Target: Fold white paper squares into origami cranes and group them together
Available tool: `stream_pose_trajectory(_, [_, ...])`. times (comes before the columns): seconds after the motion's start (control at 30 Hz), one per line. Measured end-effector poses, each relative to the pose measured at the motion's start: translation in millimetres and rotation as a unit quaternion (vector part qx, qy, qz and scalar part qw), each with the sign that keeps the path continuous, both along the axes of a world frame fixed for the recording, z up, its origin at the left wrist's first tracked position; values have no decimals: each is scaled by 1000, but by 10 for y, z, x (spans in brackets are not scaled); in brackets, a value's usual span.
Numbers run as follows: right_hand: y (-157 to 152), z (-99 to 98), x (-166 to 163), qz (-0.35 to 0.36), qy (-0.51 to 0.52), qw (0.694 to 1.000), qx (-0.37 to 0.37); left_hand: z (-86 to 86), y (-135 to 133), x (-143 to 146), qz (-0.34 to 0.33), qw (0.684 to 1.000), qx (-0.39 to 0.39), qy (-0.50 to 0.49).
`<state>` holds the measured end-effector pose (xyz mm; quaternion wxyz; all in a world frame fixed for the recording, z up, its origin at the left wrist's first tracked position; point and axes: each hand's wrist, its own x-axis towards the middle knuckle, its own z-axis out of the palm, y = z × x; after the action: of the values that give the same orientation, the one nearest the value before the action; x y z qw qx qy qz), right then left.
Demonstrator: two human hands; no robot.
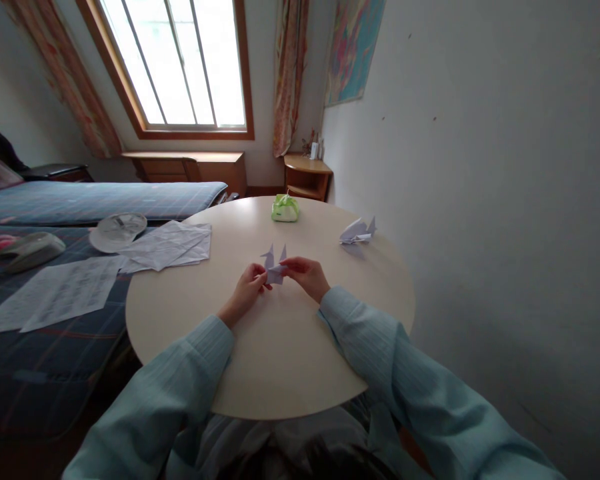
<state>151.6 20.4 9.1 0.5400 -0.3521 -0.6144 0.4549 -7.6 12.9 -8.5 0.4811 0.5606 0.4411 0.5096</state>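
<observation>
A small folded paper crane (275, 272) in pale white paper is held over the middle of the round table (280, 360). Two pointed ends stick up from it, the left one bent over at its tip. My left hand (250, 288) pinches its left lower side, and my right hand (307, 275) pinches its right side between thumb and fingers. Part of the folded paper is hidden behind the fingertips. To the right on the table, apart from both hands, rests another folded white paper piece (356, 233) with pointed tips.
At the table's back sits a green and white tissue pack (285, 209). White paper sheets (173, 247) overlap the left table edge. Printed sheets (75, 293), a round pale hat-like item (117, 232) and a grey object (37, 252) lie on the bed. A wall (480, 233) borders the right side.
</observation>
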Motion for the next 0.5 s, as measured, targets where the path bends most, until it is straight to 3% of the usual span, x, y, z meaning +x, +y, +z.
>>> stream_pose_trajectory(0.33, [-50, 18, 23, -84, -138, 975, 151, 100, -57, 13, -12, 998, -43, -52])
stream_pose_trajectory(0.5, [-61, 20, 26, -93, -154, 972, 148, 102, -53, 6, -5, 997, -45, -59])
